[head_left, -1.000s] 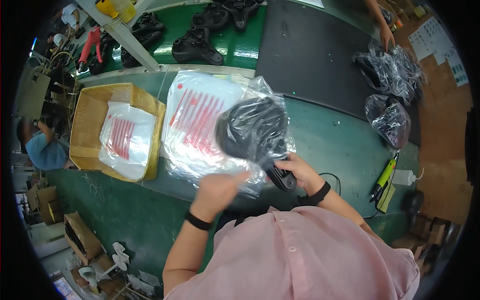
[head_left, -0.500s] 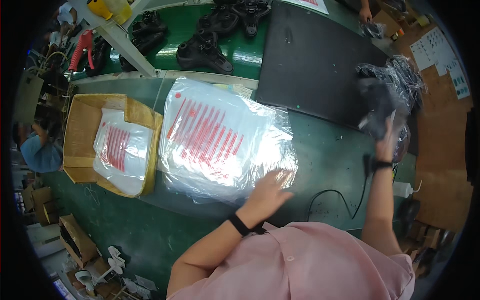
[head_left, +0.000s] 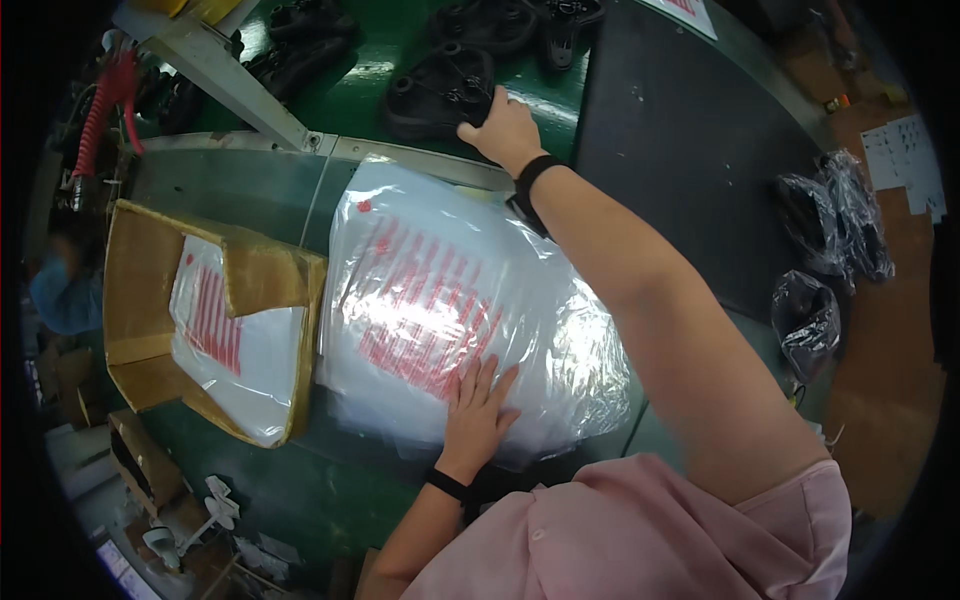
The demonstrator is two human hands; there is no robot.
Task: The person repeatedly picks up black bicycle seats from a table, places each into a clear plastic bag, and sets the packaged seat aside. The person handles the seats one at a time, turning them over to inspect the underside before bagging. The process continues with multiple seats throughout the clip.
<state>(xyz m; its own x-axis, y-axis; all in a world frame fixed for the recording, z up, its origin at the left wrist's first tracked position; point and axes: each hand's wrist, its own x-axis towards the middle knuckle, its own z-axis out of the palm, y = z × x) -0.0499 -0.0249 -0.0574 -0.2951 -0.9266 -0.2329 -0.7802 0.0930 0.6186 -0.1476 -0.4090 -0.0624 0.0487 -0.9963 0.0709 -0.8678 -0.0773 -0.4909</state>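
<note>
So the big green worktop fills most of the frame, and the stack of clear plastic bags with red print sits right in the middle of it, same spot as half a second ago. What's different is the right hand: it was out at the right edge by the bagged black parts, and now it's stretched to the top centre, fingers curled over the edge of a bare black moulded part. Looks like a light grip, though I can't tell if it's fully closed. The left hand is flat on the lower edge of the bags, fingers spread, gripping nothing. A cardboard box of more bags is at the left.
</note>
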